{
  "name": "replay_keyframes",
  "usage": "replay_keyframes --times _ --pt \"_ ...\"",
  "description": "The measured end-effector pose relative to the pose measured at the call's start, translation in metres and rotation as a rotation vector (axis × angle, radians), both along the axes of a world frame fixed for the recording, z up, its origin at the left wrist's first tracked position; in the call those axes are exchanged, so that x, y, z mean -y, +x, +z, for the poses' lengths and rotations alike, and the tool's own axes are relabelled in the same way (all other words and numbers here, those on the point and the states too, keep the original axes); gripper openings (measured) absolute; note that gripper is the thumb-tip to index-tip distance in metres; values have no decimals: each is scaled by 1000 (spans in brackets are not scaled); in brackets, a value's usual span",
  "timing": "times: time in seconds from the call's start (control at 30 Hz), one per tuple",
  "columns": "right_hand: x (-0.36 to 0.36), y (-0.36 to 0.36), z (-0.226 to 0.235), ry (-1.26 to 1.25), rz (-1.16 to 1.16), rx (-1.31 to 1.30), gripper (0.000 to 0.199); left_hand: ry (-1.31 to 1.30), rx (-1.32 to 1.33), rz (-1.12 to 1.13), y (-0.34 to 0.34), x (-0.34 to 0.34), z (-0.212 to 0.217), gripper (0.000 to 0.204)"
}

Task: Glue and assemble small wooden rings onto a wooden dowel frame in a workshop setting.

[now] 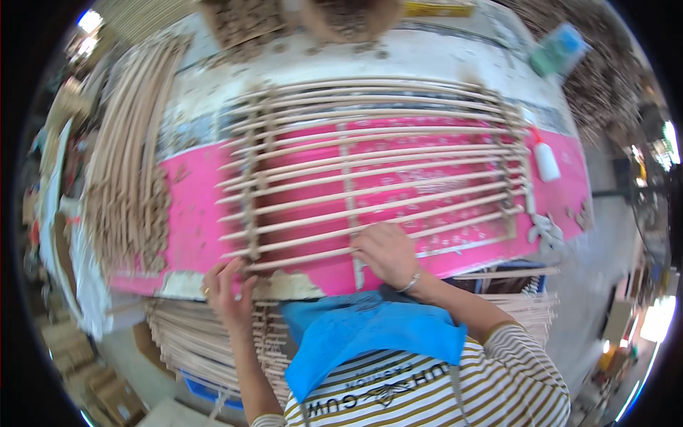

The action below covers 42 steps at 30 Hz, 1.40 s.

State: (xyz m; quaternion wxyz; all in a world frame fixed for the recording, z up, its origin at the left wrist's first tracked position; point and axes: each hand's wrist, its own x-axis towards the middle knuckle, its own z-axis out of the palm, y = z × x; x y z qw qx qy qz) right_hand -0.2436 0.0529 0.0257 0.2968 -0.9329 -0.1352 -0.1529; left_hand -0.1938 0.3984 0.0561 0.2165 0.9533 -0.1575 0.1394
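Observation:
A wooden rack of long pale dowels [306, 226] set into slatted crosspieces lies on the pink-covered table [192, 206] before me. My right hand [388, 252] is curled over the nearest dowels, around the middle of the rack's near side, with its fingertips on one dowel. At the near left corner, my left hand [229, 290] has its fingers bent and apart beside the end of the left crosspiece [250, 213]. Nothing shows between those fingers, which are slightly blurred.
Bundled wooden rods [131, 135] lie at the left. A white glue bottle [546, 161] and a crumpled whitish glove [545, 231] are on the right. At the back stand a box of small wooden pieces [245, 25] and a green-and-blue container [557, 51]. Stacked racks [188, 331] sit below the near edge.

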Motion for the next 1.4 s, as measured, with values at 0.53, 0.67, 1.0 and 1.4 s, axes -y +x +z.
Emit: replay_keyframes --times 0.53,0.67,1.0,1.4 --pt "17 -29 3 212 -83 49 23 100 -124 -551 17 128 3 55" --pt "35 -58 3 267 -142 27 21 176 -82 -575 15 137 -8 60" --pt "44 -74 -12 281 -133 23 17 230 -77 -683 20 142 -10 61" --pt "39 -71 -24 201 -172 52 15 146 122 -595 -9 104 25 62"
